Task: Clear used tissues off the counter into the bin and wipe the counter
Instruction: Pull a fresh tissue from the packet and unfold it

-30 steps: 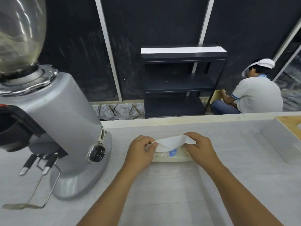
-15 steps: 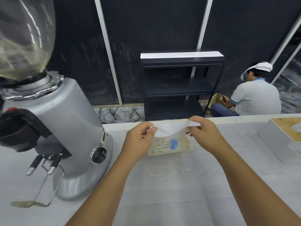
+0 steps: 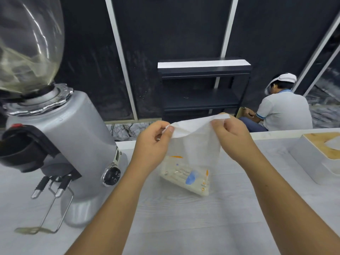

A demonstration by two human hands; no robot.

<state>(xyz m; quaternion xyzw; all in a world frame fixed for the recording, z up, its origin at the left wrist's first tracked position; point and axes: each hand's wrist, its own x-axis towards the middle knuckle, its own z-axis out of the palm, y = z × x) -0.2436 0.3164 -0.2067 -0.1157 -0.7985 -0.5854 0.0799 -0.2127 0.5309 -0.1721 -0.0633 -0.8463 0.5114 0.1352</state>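
A white tissue (image 3: 196, 138) hangs stretched between both hands above the pale wood-grain counter (image 3: 184, 218). My left hand (image 3: 152, 146) pinches its left top corner and my right hand (image 3: 233, 138) pinches its right top corner. The tissue's lower end reaches down to a soft tissue pack (image 3: 185, 176) with a blue and orange print, which lies tilted on the counter below the hands. No bin is in view.
A large silver coffee grinder (image 3: 60, 144) with a glass hopper stands at the left. A white box with a wooden lid (image 3: 320, 155) sits at the right edge. Beyond the counter are a black shelf unit (image 3: 202, 89) and a seated person (image 3: 281, 109).
Both hands have risen and drawn the tissue up out of the pack, so much more of the sheet now hangs free. The pack has tilted on the counter.
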